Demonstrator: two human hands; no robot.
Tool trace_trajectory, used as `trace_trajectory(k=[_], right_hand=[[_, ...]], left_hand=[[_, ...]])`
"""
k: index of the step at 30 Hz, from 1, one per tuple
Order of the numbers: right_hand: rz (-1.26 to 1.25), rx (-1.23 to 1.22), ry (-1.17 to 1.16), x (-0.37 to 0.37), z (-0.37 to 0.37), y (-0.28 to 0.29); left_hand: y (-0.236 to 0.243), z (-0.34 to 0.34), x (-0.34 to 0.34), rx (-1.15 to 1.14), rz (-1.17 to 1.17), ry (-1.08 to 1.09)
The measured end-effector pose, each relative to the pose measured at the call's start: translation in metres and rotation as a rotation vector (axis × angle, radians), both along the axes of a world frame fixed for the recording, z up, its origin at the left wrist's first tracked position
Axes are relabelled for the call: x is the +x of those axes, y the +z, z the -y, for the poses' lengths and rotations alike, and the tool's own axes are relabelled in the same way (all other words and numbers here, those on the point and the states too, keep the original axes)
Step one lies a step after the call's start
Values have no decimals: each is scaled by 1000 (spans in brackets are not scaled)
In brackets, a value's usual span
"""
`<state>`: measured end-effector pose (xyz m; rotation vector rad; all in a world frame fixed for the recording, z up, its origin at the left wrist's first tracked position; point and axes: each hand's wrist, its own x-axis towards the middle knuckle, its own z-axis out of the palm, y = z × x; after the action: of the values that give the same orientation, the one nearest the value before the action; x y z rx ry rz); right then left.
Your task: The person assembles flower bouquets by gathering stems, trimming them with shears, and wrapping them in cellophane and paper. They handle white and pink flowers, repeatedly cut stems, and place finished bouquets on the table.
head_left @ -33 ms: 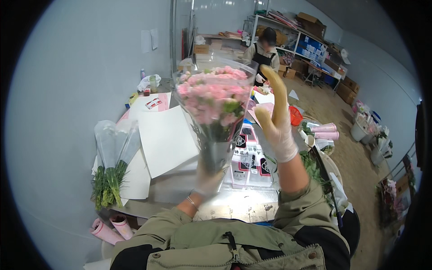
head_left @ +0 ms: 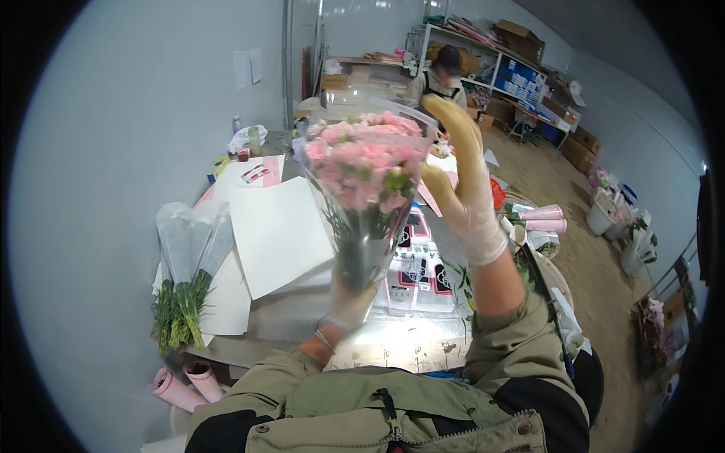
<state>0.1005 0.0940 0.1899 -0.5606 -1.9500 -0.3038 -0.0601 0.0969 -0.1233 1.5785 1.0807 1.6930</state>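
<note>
In the head view, I grip a plastic-wrapped bouquet of pink flowers [head_left: 362,155] upright at its stem end with my left hand [head_left: 349,300], in a pale glove. My right hand [head_left: 464,200], gloved in white and yellowish, is raised at the bouquet's right side, thumb apart from the fingers, close to the clear wrapper. The metal table [head_left: 287,317] bears large white paper sheets [head_left: 279,234] and printed plastic packaging [head_left: 419,283] beneath the bouquet. Wrapped green-stemmed bundles [head_left: 181,302] lie at the left end. Motion blurs the bouquet and both hands.
A co-worker [head_left: 445,79] is at the back, before loaded shelves [head_left: 513,75]. Buckets of flowers [head_left: 604,215] line the right side. Pink rolls [head_left: 170,389] are at lower left, other pink rolls [head_left: 544,224] at right. A wall [head_left: 113,189] bounds the left.
The bouquet has shifted a little to the right. My right hand has risen slightly and moved inward toward the top of the wrapper.
</note>
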Motion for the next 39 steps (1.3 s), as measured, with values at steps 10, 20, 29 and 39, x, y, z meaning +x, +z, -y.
trace_trajectory(k=[10, 20, 29, 39], right_hand=[[432, -330, -617, -55, 19, 79], [-700, 322, 39, 2, 23, 44], [-297, -430, -293, 68, 19, -224], [-350, -1337, 323, 124, 68, -283]], left_hand=[[11, 4, 35, 71, -224, 208], [-1, 2, 17, 83, -32, 177], [2, -4, -6, -149, 263, -193], [41, 2, 127, -131, 732, -469]])
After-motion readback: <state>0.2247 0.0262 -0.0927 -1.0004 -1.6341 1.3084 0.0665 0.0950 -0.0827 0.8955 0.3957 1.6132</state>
